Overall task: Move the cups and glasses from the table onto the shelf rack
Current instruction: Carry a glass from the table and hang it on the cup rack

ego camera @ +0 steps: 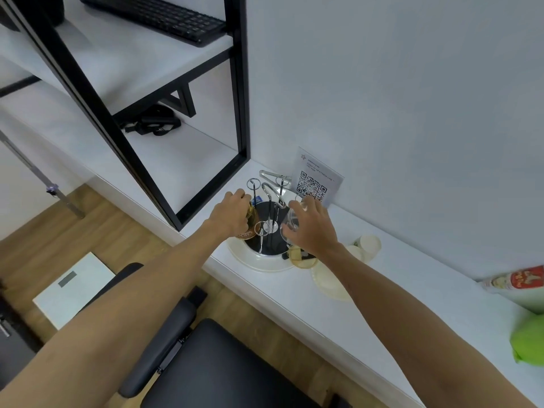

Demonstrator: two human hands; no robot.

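Observation:
A chrome cup rack point(269, 207) with looped prongs stands on a black disc inside a round white tray point(259, 265) on the white table point(382, 295). My left hand point(229, 214) grips an amber glass point(250, 223) at the rack's left side. My right hand point(312, 228) grips a clear glass point(290, 225) at the rack's right side. Another amber glass point(301, 257) lies on the tray's right rim under my right wrist. Pale paper cups point(366, 244) lie on the table to the right.
A black-framed shelf unit point(176, 160) stands left of the tray, with a keyboard point(159, 16) on its upper board. A QR-code card point(316, 181) leans on the wall behind the rack. A black chair point(223, 363) is below; a green bag point(530, 340) lies far right.

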